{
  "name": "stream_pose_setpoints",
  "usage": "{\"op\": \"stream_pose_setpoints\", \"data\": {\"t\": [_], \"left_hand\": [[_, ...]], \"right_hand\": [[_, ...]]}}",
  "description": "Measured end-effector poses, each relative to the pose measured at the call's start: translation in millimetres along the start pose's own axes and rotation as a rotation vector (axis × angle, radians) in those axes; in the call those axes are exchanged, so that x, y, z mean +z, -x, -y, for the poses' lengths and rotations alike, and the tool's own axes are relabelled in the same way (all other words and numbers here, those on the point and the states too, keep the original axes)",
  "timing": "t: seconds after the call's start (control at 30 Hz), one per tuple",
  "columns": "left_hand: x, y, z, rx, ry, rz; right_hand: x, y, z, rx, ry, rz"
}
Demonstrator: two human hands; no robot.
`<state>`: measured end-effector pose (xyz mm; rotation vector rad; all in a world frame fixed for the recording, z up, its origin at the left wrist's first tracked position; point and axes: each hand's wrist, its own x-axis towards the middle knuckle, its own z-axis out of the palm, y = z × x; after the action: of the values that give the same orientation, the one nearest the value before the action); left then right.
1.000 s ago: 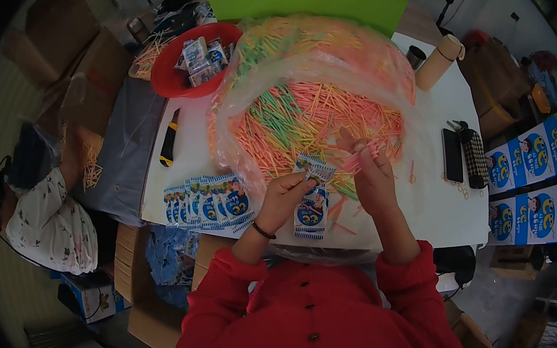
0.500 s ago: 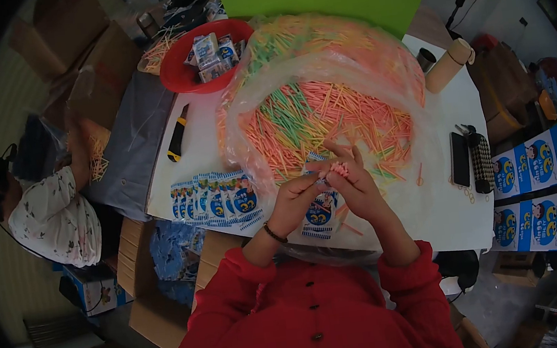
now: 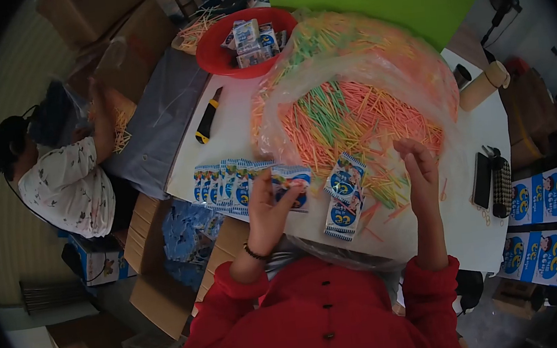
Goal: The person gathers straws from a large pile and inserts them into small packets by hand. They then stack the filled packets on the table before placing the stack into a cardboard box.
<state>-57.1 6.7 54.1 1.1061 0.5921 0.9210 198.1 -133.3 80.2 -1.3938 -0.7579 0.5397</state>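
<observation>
My left hand (image 3: pixel 267 211) pinches a small blue-and-white printed packet (image 3: pixel 299 184) between thumb and fingers, beside a row of similar packets (image 3: pixel 225 183) on the table. Off to the right, my right hand (image 3: pixel 420 170) is raised at the edge of the stick pile, fingers extended and nothing visible in them. Between my hands, overlapping blue-and-white packets (image 3: pixel 344 208) lie on the tabletop. Beyond them a big clear plastic bag (image 3: pixel 278 109) lies open, full of thin pink, yellow and green sticks (image 3: pixel 381 111). Some sticks are scattered in front of it.
A red bowl (image 3: pixel 211 61) of packets and a yellow-black cutter knife (image 3: pixel 209 116) are at the back left. A phone (image 3: pixel 480 178) and checkered pouch (image 3: pixel 501 186) lie right. Printed boxes (image 3: pixel 545 195) stack beyond. An open carton (image 3: pixel 144 234) stands left, near another person (image 3: pixel 63 181).
My hands have separated from the pink stick bundle they held together. The left moved left with a packet; the right moved right and opened. The view has shifted, moving the table rightward.
</observation>
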Motion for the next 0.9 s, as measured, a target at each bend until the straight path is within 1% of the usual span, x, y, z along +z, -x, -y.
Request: {"op": "stream_pose_setpoints", "data": {"t": [0.03,0.1,0.13,0.17,0.2,0.23,0.27,0.3,0.33,0.37,0.4,0.43,0.47,0.5,0.53,0.57,0.6,0.63,0.7,0.73,0.8,0.83,0.87,0.9], "left_hand": [[-9,-3,-1,-0.003,0.009,0.011],[-27,-12,5,0.256,-1.073,-0.088],[-31,-18,12,0.476,-1.262,-0.117],[-32,-18,18,0.482,-1.255,-0.114],[-27,-16,15,0.552,-1.347,-0.209],[-22,-15,13,0.622,-1.436,-0.303],[-18,-13,13,0.628,-1.430,-0.297],[-14,-10,14,0.719,-1.430,-0.247],[-8,-9,13,0.808,-1.429,-0.199],[-1,-10,12,0.810,-1.424,-0.201],[9,-11,8,0.752,-1.365,-0.059],[16,-12,7,0.693,-1.303,0.078],[21,-16,9,0.697,-1.300,0.076],[25,-19,12,0.672,-1.269,0.125],[28,-23,15,0.646,-1.236,0.174],[32,-27,20,0.645,-1.233,0.175],[35,-32,25,0.582,-1.238,0.192],[38,-37,30,0.519,-1.242,0.208],[45,-48,38,0.482,-1.283,0.235],[48,-52,43,0.444,-1.327,0.264],[52,-60,53,0.481,-1.306,0.263],[54,-63,58,0.519,-1.289,0.263],[55,-64,63,0.522,-1.282,0.264],[54,-66,68,0.493,-1.207,0.275]], "right_hand": [[-4,-5,-12,-0.003,0.010,-0.010],[-10,-19,-41,0.005,0.067,-0.086],[-6,-27,-41,0.000,0.072,-0.092],[1,-35,-43,-0.019,0.274,-0.075],[8,-46,-44,-0.037,0.475,-0.059],[11,-60,-51,-0.043,0.478,-0.068],[14,-75,-60,-0.188,0.643,-0.010],[17,-89,-67,-0.335,0.808,0.052],[23,-103,-67,-0.337,0.814,0.050],[29,-116,-66,-0.483,1.058,0.101],[35,-126,-67,-0.630,1.300,0.153],[40,-133,-76,-0.633,1.302,0.152],[45,-139,-85,-0.657,1.461,0.147],[48,-144,-88,-0.678,1.620,0.140],[48,-149,-89,-0.678,1.623,0.139],[46,-152,-90,-0.645,1.690,0.198],[45,-153,-93,-0.608,1.755,0.259],[41,-152,-95,-0.605,1.759,0.262],[31,-150,-91,-0.684,1.673,0.191],[27,-148,-88,-0.684,1.678,0.193],[17,-138,-77,-0.417,1.335,0.205],[17,-126,-68,-0.419,1.342,0.203],[18,-106,-60,-0.259,0.820,0.102],[18,-89,-56,-0.102,0.297,0.002]]}}
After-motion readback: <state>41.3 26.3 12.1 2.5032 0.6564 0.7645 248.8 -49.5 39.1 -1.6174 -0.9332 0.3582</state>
